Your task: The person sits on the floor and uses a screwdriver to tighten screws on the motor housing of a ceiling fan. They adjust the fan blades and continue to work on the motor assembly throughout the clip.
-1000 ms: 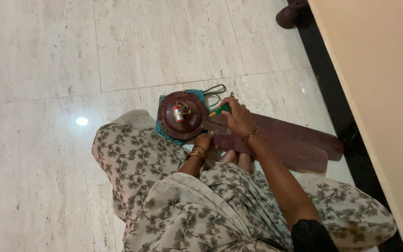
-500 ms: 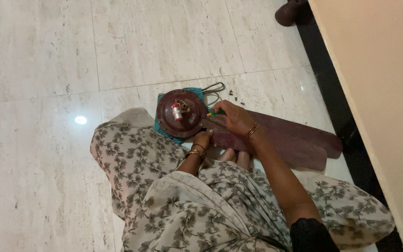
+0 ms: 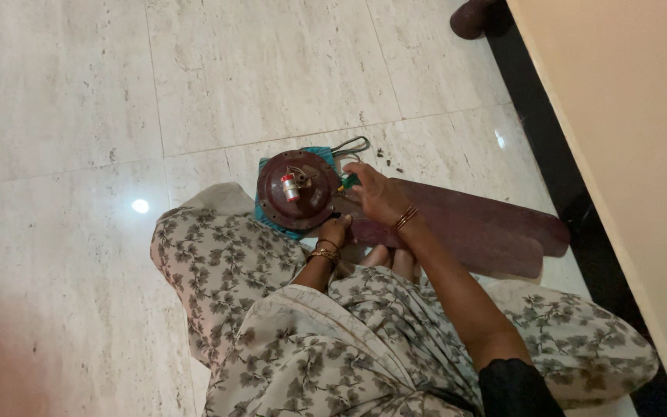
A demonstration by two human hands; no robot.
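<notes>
The fan motor [image 3: 297, 190] sits on a cloth [image 3: 265, 218] on the floor [image 3: 79, 116], fan blades [image 3: 472, 228] to its right, pliers [image 3: 349, 145] just behind it near the wall's edge

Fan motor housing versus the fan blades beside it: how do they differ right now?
The fan motor housing is round, sits on a teal cloth and carries a small red-and-white cylinder on top. The fan blades are long and flat, lying straight on the floor. The left hand touches the housing's near edge; the right hand hovers over the blades. Both are dark reddish-brown.
</notes>
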